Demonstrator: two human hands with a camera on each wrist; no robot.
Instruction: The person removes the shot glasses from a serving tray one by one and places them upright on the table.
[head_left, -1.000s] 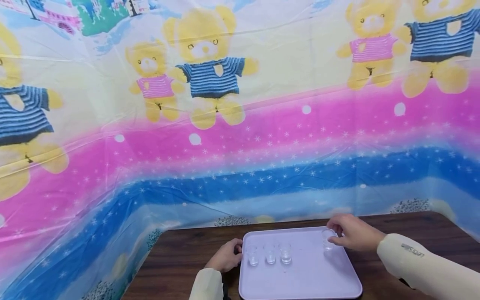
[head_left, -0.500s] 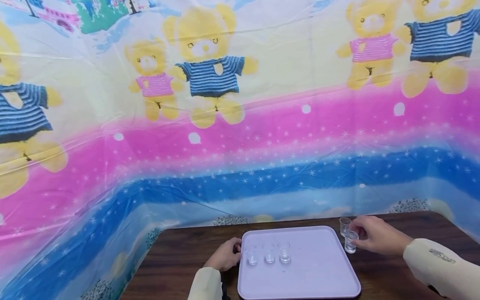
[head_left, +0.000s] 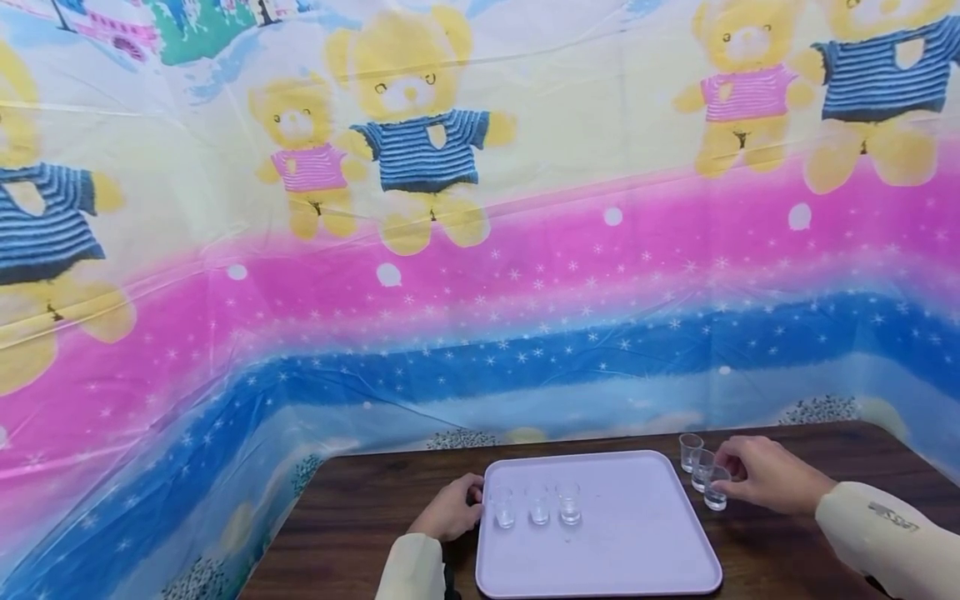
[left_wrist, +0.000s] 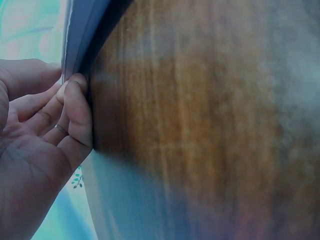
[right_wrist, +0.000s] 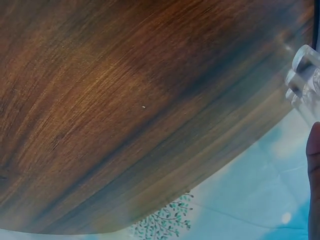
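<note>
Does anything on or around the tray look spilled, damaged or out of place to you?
A tiny spot on the lilac tray, nearer the person than the shot glasses on it, looks odd against the plain surface; droplet or stain, it is too small to tell. No glass lies tipped.

Glossy clear cups (head_left: 716, 501) by the right hand (head_left: 776, 475); smooth, plastic-looking tray (head_left: 630, 550) at the left hand (head_left: 452, 510); wood-grained counter (head_left: 360, 500) beneath; creased cloth (head_left: 450, 367) beyond.

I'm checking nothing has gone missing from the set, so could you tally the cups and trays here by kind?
Lilac tray: 1
Clear cups: 6 (3 on the tray, 3 beside it, one of those held by the right hand)
Total: 7
</note>
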